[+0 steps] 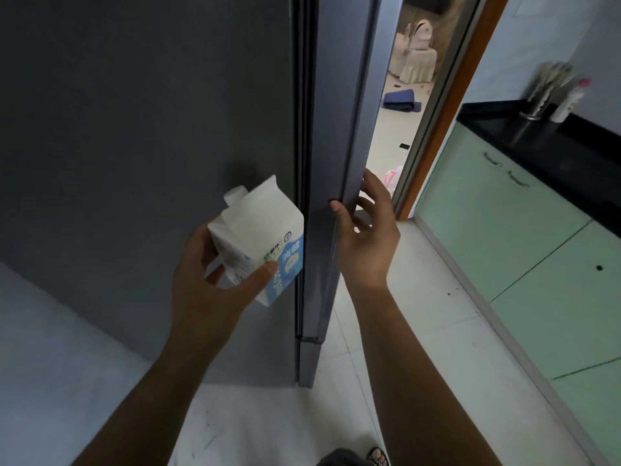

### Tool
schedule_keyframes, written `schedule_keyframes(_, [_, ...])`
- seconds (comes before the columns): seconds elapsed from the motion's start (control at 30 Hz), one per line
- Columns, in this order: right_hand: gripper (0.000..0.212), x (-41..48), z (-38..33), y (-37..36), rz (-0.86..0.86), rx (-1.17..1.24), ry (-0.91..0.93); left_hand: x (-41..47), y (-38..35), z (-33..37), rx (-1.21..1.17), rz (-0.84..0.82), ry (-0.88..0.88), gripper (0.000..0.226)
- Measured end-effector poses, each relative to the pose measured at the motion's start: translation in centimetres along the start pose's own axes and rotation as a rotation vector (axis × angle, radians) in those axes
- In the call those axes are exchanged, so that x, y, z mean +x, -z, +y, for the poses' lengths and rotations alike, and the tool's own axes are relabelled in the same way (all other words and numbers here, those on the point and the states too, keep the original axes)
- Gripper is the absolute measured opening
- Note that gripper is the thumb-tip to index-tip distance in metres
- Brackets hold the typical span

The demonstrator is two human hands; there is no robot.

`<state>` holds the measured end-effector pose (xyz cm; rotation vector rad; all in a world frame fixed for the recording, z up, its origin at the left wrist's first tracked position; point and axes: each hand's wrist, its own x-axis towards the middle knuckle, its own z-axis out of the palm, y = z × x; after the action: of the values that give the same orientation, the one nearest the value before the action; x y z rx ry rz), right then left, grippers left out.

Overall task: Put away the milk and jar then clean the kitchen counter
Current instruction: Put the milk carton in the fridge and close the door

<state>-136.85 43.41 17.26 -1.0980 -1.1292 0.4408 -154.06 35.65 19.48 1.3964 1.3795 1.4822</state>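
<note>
The person stands facing a tall dark grey refrigerator, seen from its side panel, with its grey metal door edge-on just right of centre. The left hand is clamped around a white and blue gable-top milk carton, thumb across the printed blue front face and fingers wrapped behind the lower half. The carton is held in the air, close against the refrigerator's front edge and just left of the door. Its long axis is tilted: the folded gable top with the white spout cap points up and to the left, away from the person, while the base points down towards the white tiled floor.

The right hand grips the outer edge of the door at about the carton's height, thumb on the near face and fingers curled around the far side. The two hands are apart, with the door's edge between them.

To the right, pale green cabinet fronts run under a black countertop, where a blurred metal utensil holder and a white bottle stand near the far end by the wall.
</note>
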Motion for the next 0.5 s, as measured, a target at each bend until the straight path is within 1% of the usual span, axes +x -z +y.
schedule_keyframes(0.1, [0.052, 0.7, 0.5, 1.9, 0.064, 0.038, 0.012, -0.3, -1.0, 0.1, 0.034, 0.037, 0.000, 0.072])
schedule_keyframes(0.23, [0.052, 3.1, 1.7, 6.4, 0.055, 0.056, -0.012, -1.0, -3.0, 0.0, 0.072, 0.070, -0.003, 0.073])
schedule_keyframes(0.4, [0.044, 6.5, 3.7, 12.0, 0.135, 0.032, -0.047, -0.7, -8.8, 0.9, -0.003, 0.005, 0.016, 0.072])
schedule_keyframes(0.5, [0.050, 8.8, 4.8, 14.7, 0.138, -0.037, -0.066, 0.0, -12.4, 1.3, -0.053, -0.038, 0.032, 0.078])
